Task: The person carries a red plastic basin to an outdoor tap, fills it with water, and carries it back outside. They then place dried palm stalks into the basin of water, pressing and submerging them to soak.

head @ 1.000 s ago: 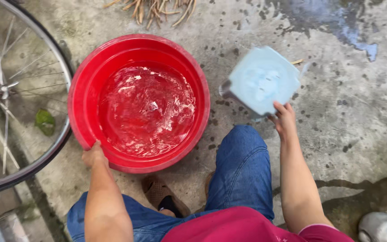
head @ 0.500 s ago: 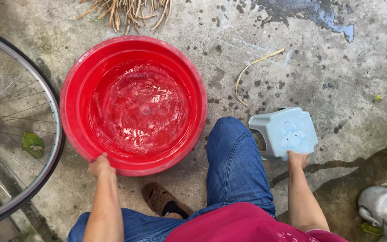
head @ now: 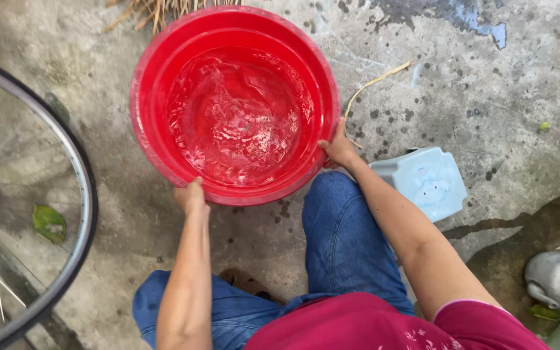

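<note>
Both hands, left hand (head: 191, 196) and right hand (head: 338, 149), grip with closed fingers the rim of a red basin (head: 147, 139) holding rippling water (head: 241, 120); its far edge is cut off.

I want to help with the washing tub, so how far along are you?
Already done: the red basin has water in it, and the small pale blue stool stands on the concrete beside the right knee. In hand: the left hand and the right hand each have a grip on the basin's near rim. Left: nothing is in the rippling water yet.
</note>
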Available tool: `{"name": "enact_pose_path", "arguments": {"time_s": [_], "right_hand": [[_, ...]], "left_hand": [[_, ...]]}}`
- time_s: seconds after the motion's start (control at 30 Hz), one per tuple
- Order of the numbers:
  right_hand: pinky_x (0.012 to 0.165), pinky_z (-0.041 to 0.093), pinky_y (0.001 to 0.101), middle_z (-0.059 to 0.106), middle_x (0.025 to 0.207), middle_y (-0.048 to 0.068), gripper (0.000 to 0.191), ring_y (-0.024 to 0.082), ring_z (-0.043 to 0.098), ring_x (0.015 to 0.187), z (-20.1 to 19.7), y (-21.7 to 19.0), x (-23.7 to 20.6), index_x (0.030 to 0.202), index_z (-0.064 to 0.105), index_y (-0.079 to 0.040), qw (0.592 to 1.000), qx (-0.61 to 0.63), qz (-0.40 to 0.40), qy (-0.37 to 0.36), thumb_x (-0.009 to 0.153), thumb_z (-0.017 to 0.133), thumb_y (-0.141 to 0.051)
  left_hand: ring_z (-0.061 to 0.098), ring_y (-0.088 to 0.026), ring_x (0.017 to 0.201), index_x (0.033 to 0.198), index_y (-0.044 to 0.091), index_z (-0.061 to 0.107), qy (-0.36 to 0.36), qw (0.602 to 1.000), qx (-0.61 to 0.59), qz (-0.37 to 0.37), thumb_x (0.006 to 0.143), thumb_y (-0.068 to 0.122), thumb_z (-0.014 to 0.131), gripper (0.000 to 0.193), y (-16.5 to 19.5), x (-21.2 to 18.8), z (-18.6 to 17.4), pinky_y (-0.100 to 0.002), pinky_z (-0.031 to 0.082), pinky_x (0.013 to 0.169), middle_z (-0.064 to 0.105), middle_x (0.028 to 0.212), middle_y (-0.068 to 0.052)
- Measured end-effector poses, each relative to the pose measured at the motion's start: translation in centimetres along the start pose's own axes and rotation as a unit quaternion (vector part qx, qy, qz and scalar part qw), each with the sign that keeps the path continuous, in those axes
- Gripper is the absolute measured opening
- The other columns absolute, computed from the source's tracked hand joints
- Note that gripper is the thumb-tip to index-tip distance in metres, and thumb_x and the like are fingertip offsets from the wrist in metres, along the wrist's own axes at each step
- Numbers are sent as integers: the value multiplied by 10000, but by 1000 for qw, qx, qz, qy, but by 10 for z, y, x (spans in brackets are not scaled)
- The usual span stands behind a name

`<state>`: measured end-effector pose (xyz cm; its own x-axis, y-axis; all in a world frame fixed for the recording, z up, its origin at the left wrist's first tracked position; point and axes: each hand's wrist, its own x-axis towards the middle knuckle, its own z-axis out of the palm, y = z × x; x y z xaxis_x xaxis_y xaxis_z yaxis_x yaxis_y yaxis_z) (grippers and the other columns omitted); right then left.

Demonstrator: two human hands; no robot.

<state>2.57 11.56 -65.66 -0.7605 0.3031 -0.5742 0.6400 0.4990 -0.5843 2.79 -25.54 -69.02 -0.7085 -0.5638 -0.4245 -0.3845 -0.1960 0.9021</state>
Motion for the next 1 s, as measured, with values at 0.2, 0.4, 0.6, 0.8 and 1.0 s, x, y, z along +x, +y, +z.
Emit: {"name": "enact_pose_path", "arguments": {"time_s": [0.2,0.4,0.6,0.8,1.0], "right_hand": [[392,576,444,699,941,277,1027,351,689,510,-9,-11,30,1592,-232,-300,986,141,64,56,993,600,-243],[374,536,471,693,915,306,1011,367,670,516,-26,-31,72,1579,-272,-262,981,146,69,110,1008,559,-188],[417,551,530,666,911,314,886,411,665,526,-46,-46,105,1583,-133,-298,975,148,142,85,1028,547,-176],[444,576,558,664,940,327,844,427,682,561,-52,-28,126,1576,-73,-203,981,132,115,81,1035,574,-202],[872,523,621,672,1052,411,905,562,668,939,-35,5,145,1598,-106,-50,963,-119,6,243,1059,549,-364]], "left_hand": [[719,-264,1000,1213,-35,680,-36,999,3,-9,802,7,772,424,27,24,59,-390,556,909,753,1147,-154],[728,-272,1034,1248,-16,656,-78,995,52,28,806,83,794,474,46,45,103,-391,538,937,748,1175,-176],[712,-279,1043,1253,-23,614,-100,977,121,142,885,198,785,462,47,56,127,-405,527,944,738,1163,-179],[696,-263,1054,1296,-3,574,-199,967,35,154,843,237,835,575,33,73,121,-392,542,962,720,1185,-136],[582,-235,1250,1507,72,385,-383,920,-76,35,861,248,826,801,19,92,117,-383,476,1040,579,1399,-76]]}}
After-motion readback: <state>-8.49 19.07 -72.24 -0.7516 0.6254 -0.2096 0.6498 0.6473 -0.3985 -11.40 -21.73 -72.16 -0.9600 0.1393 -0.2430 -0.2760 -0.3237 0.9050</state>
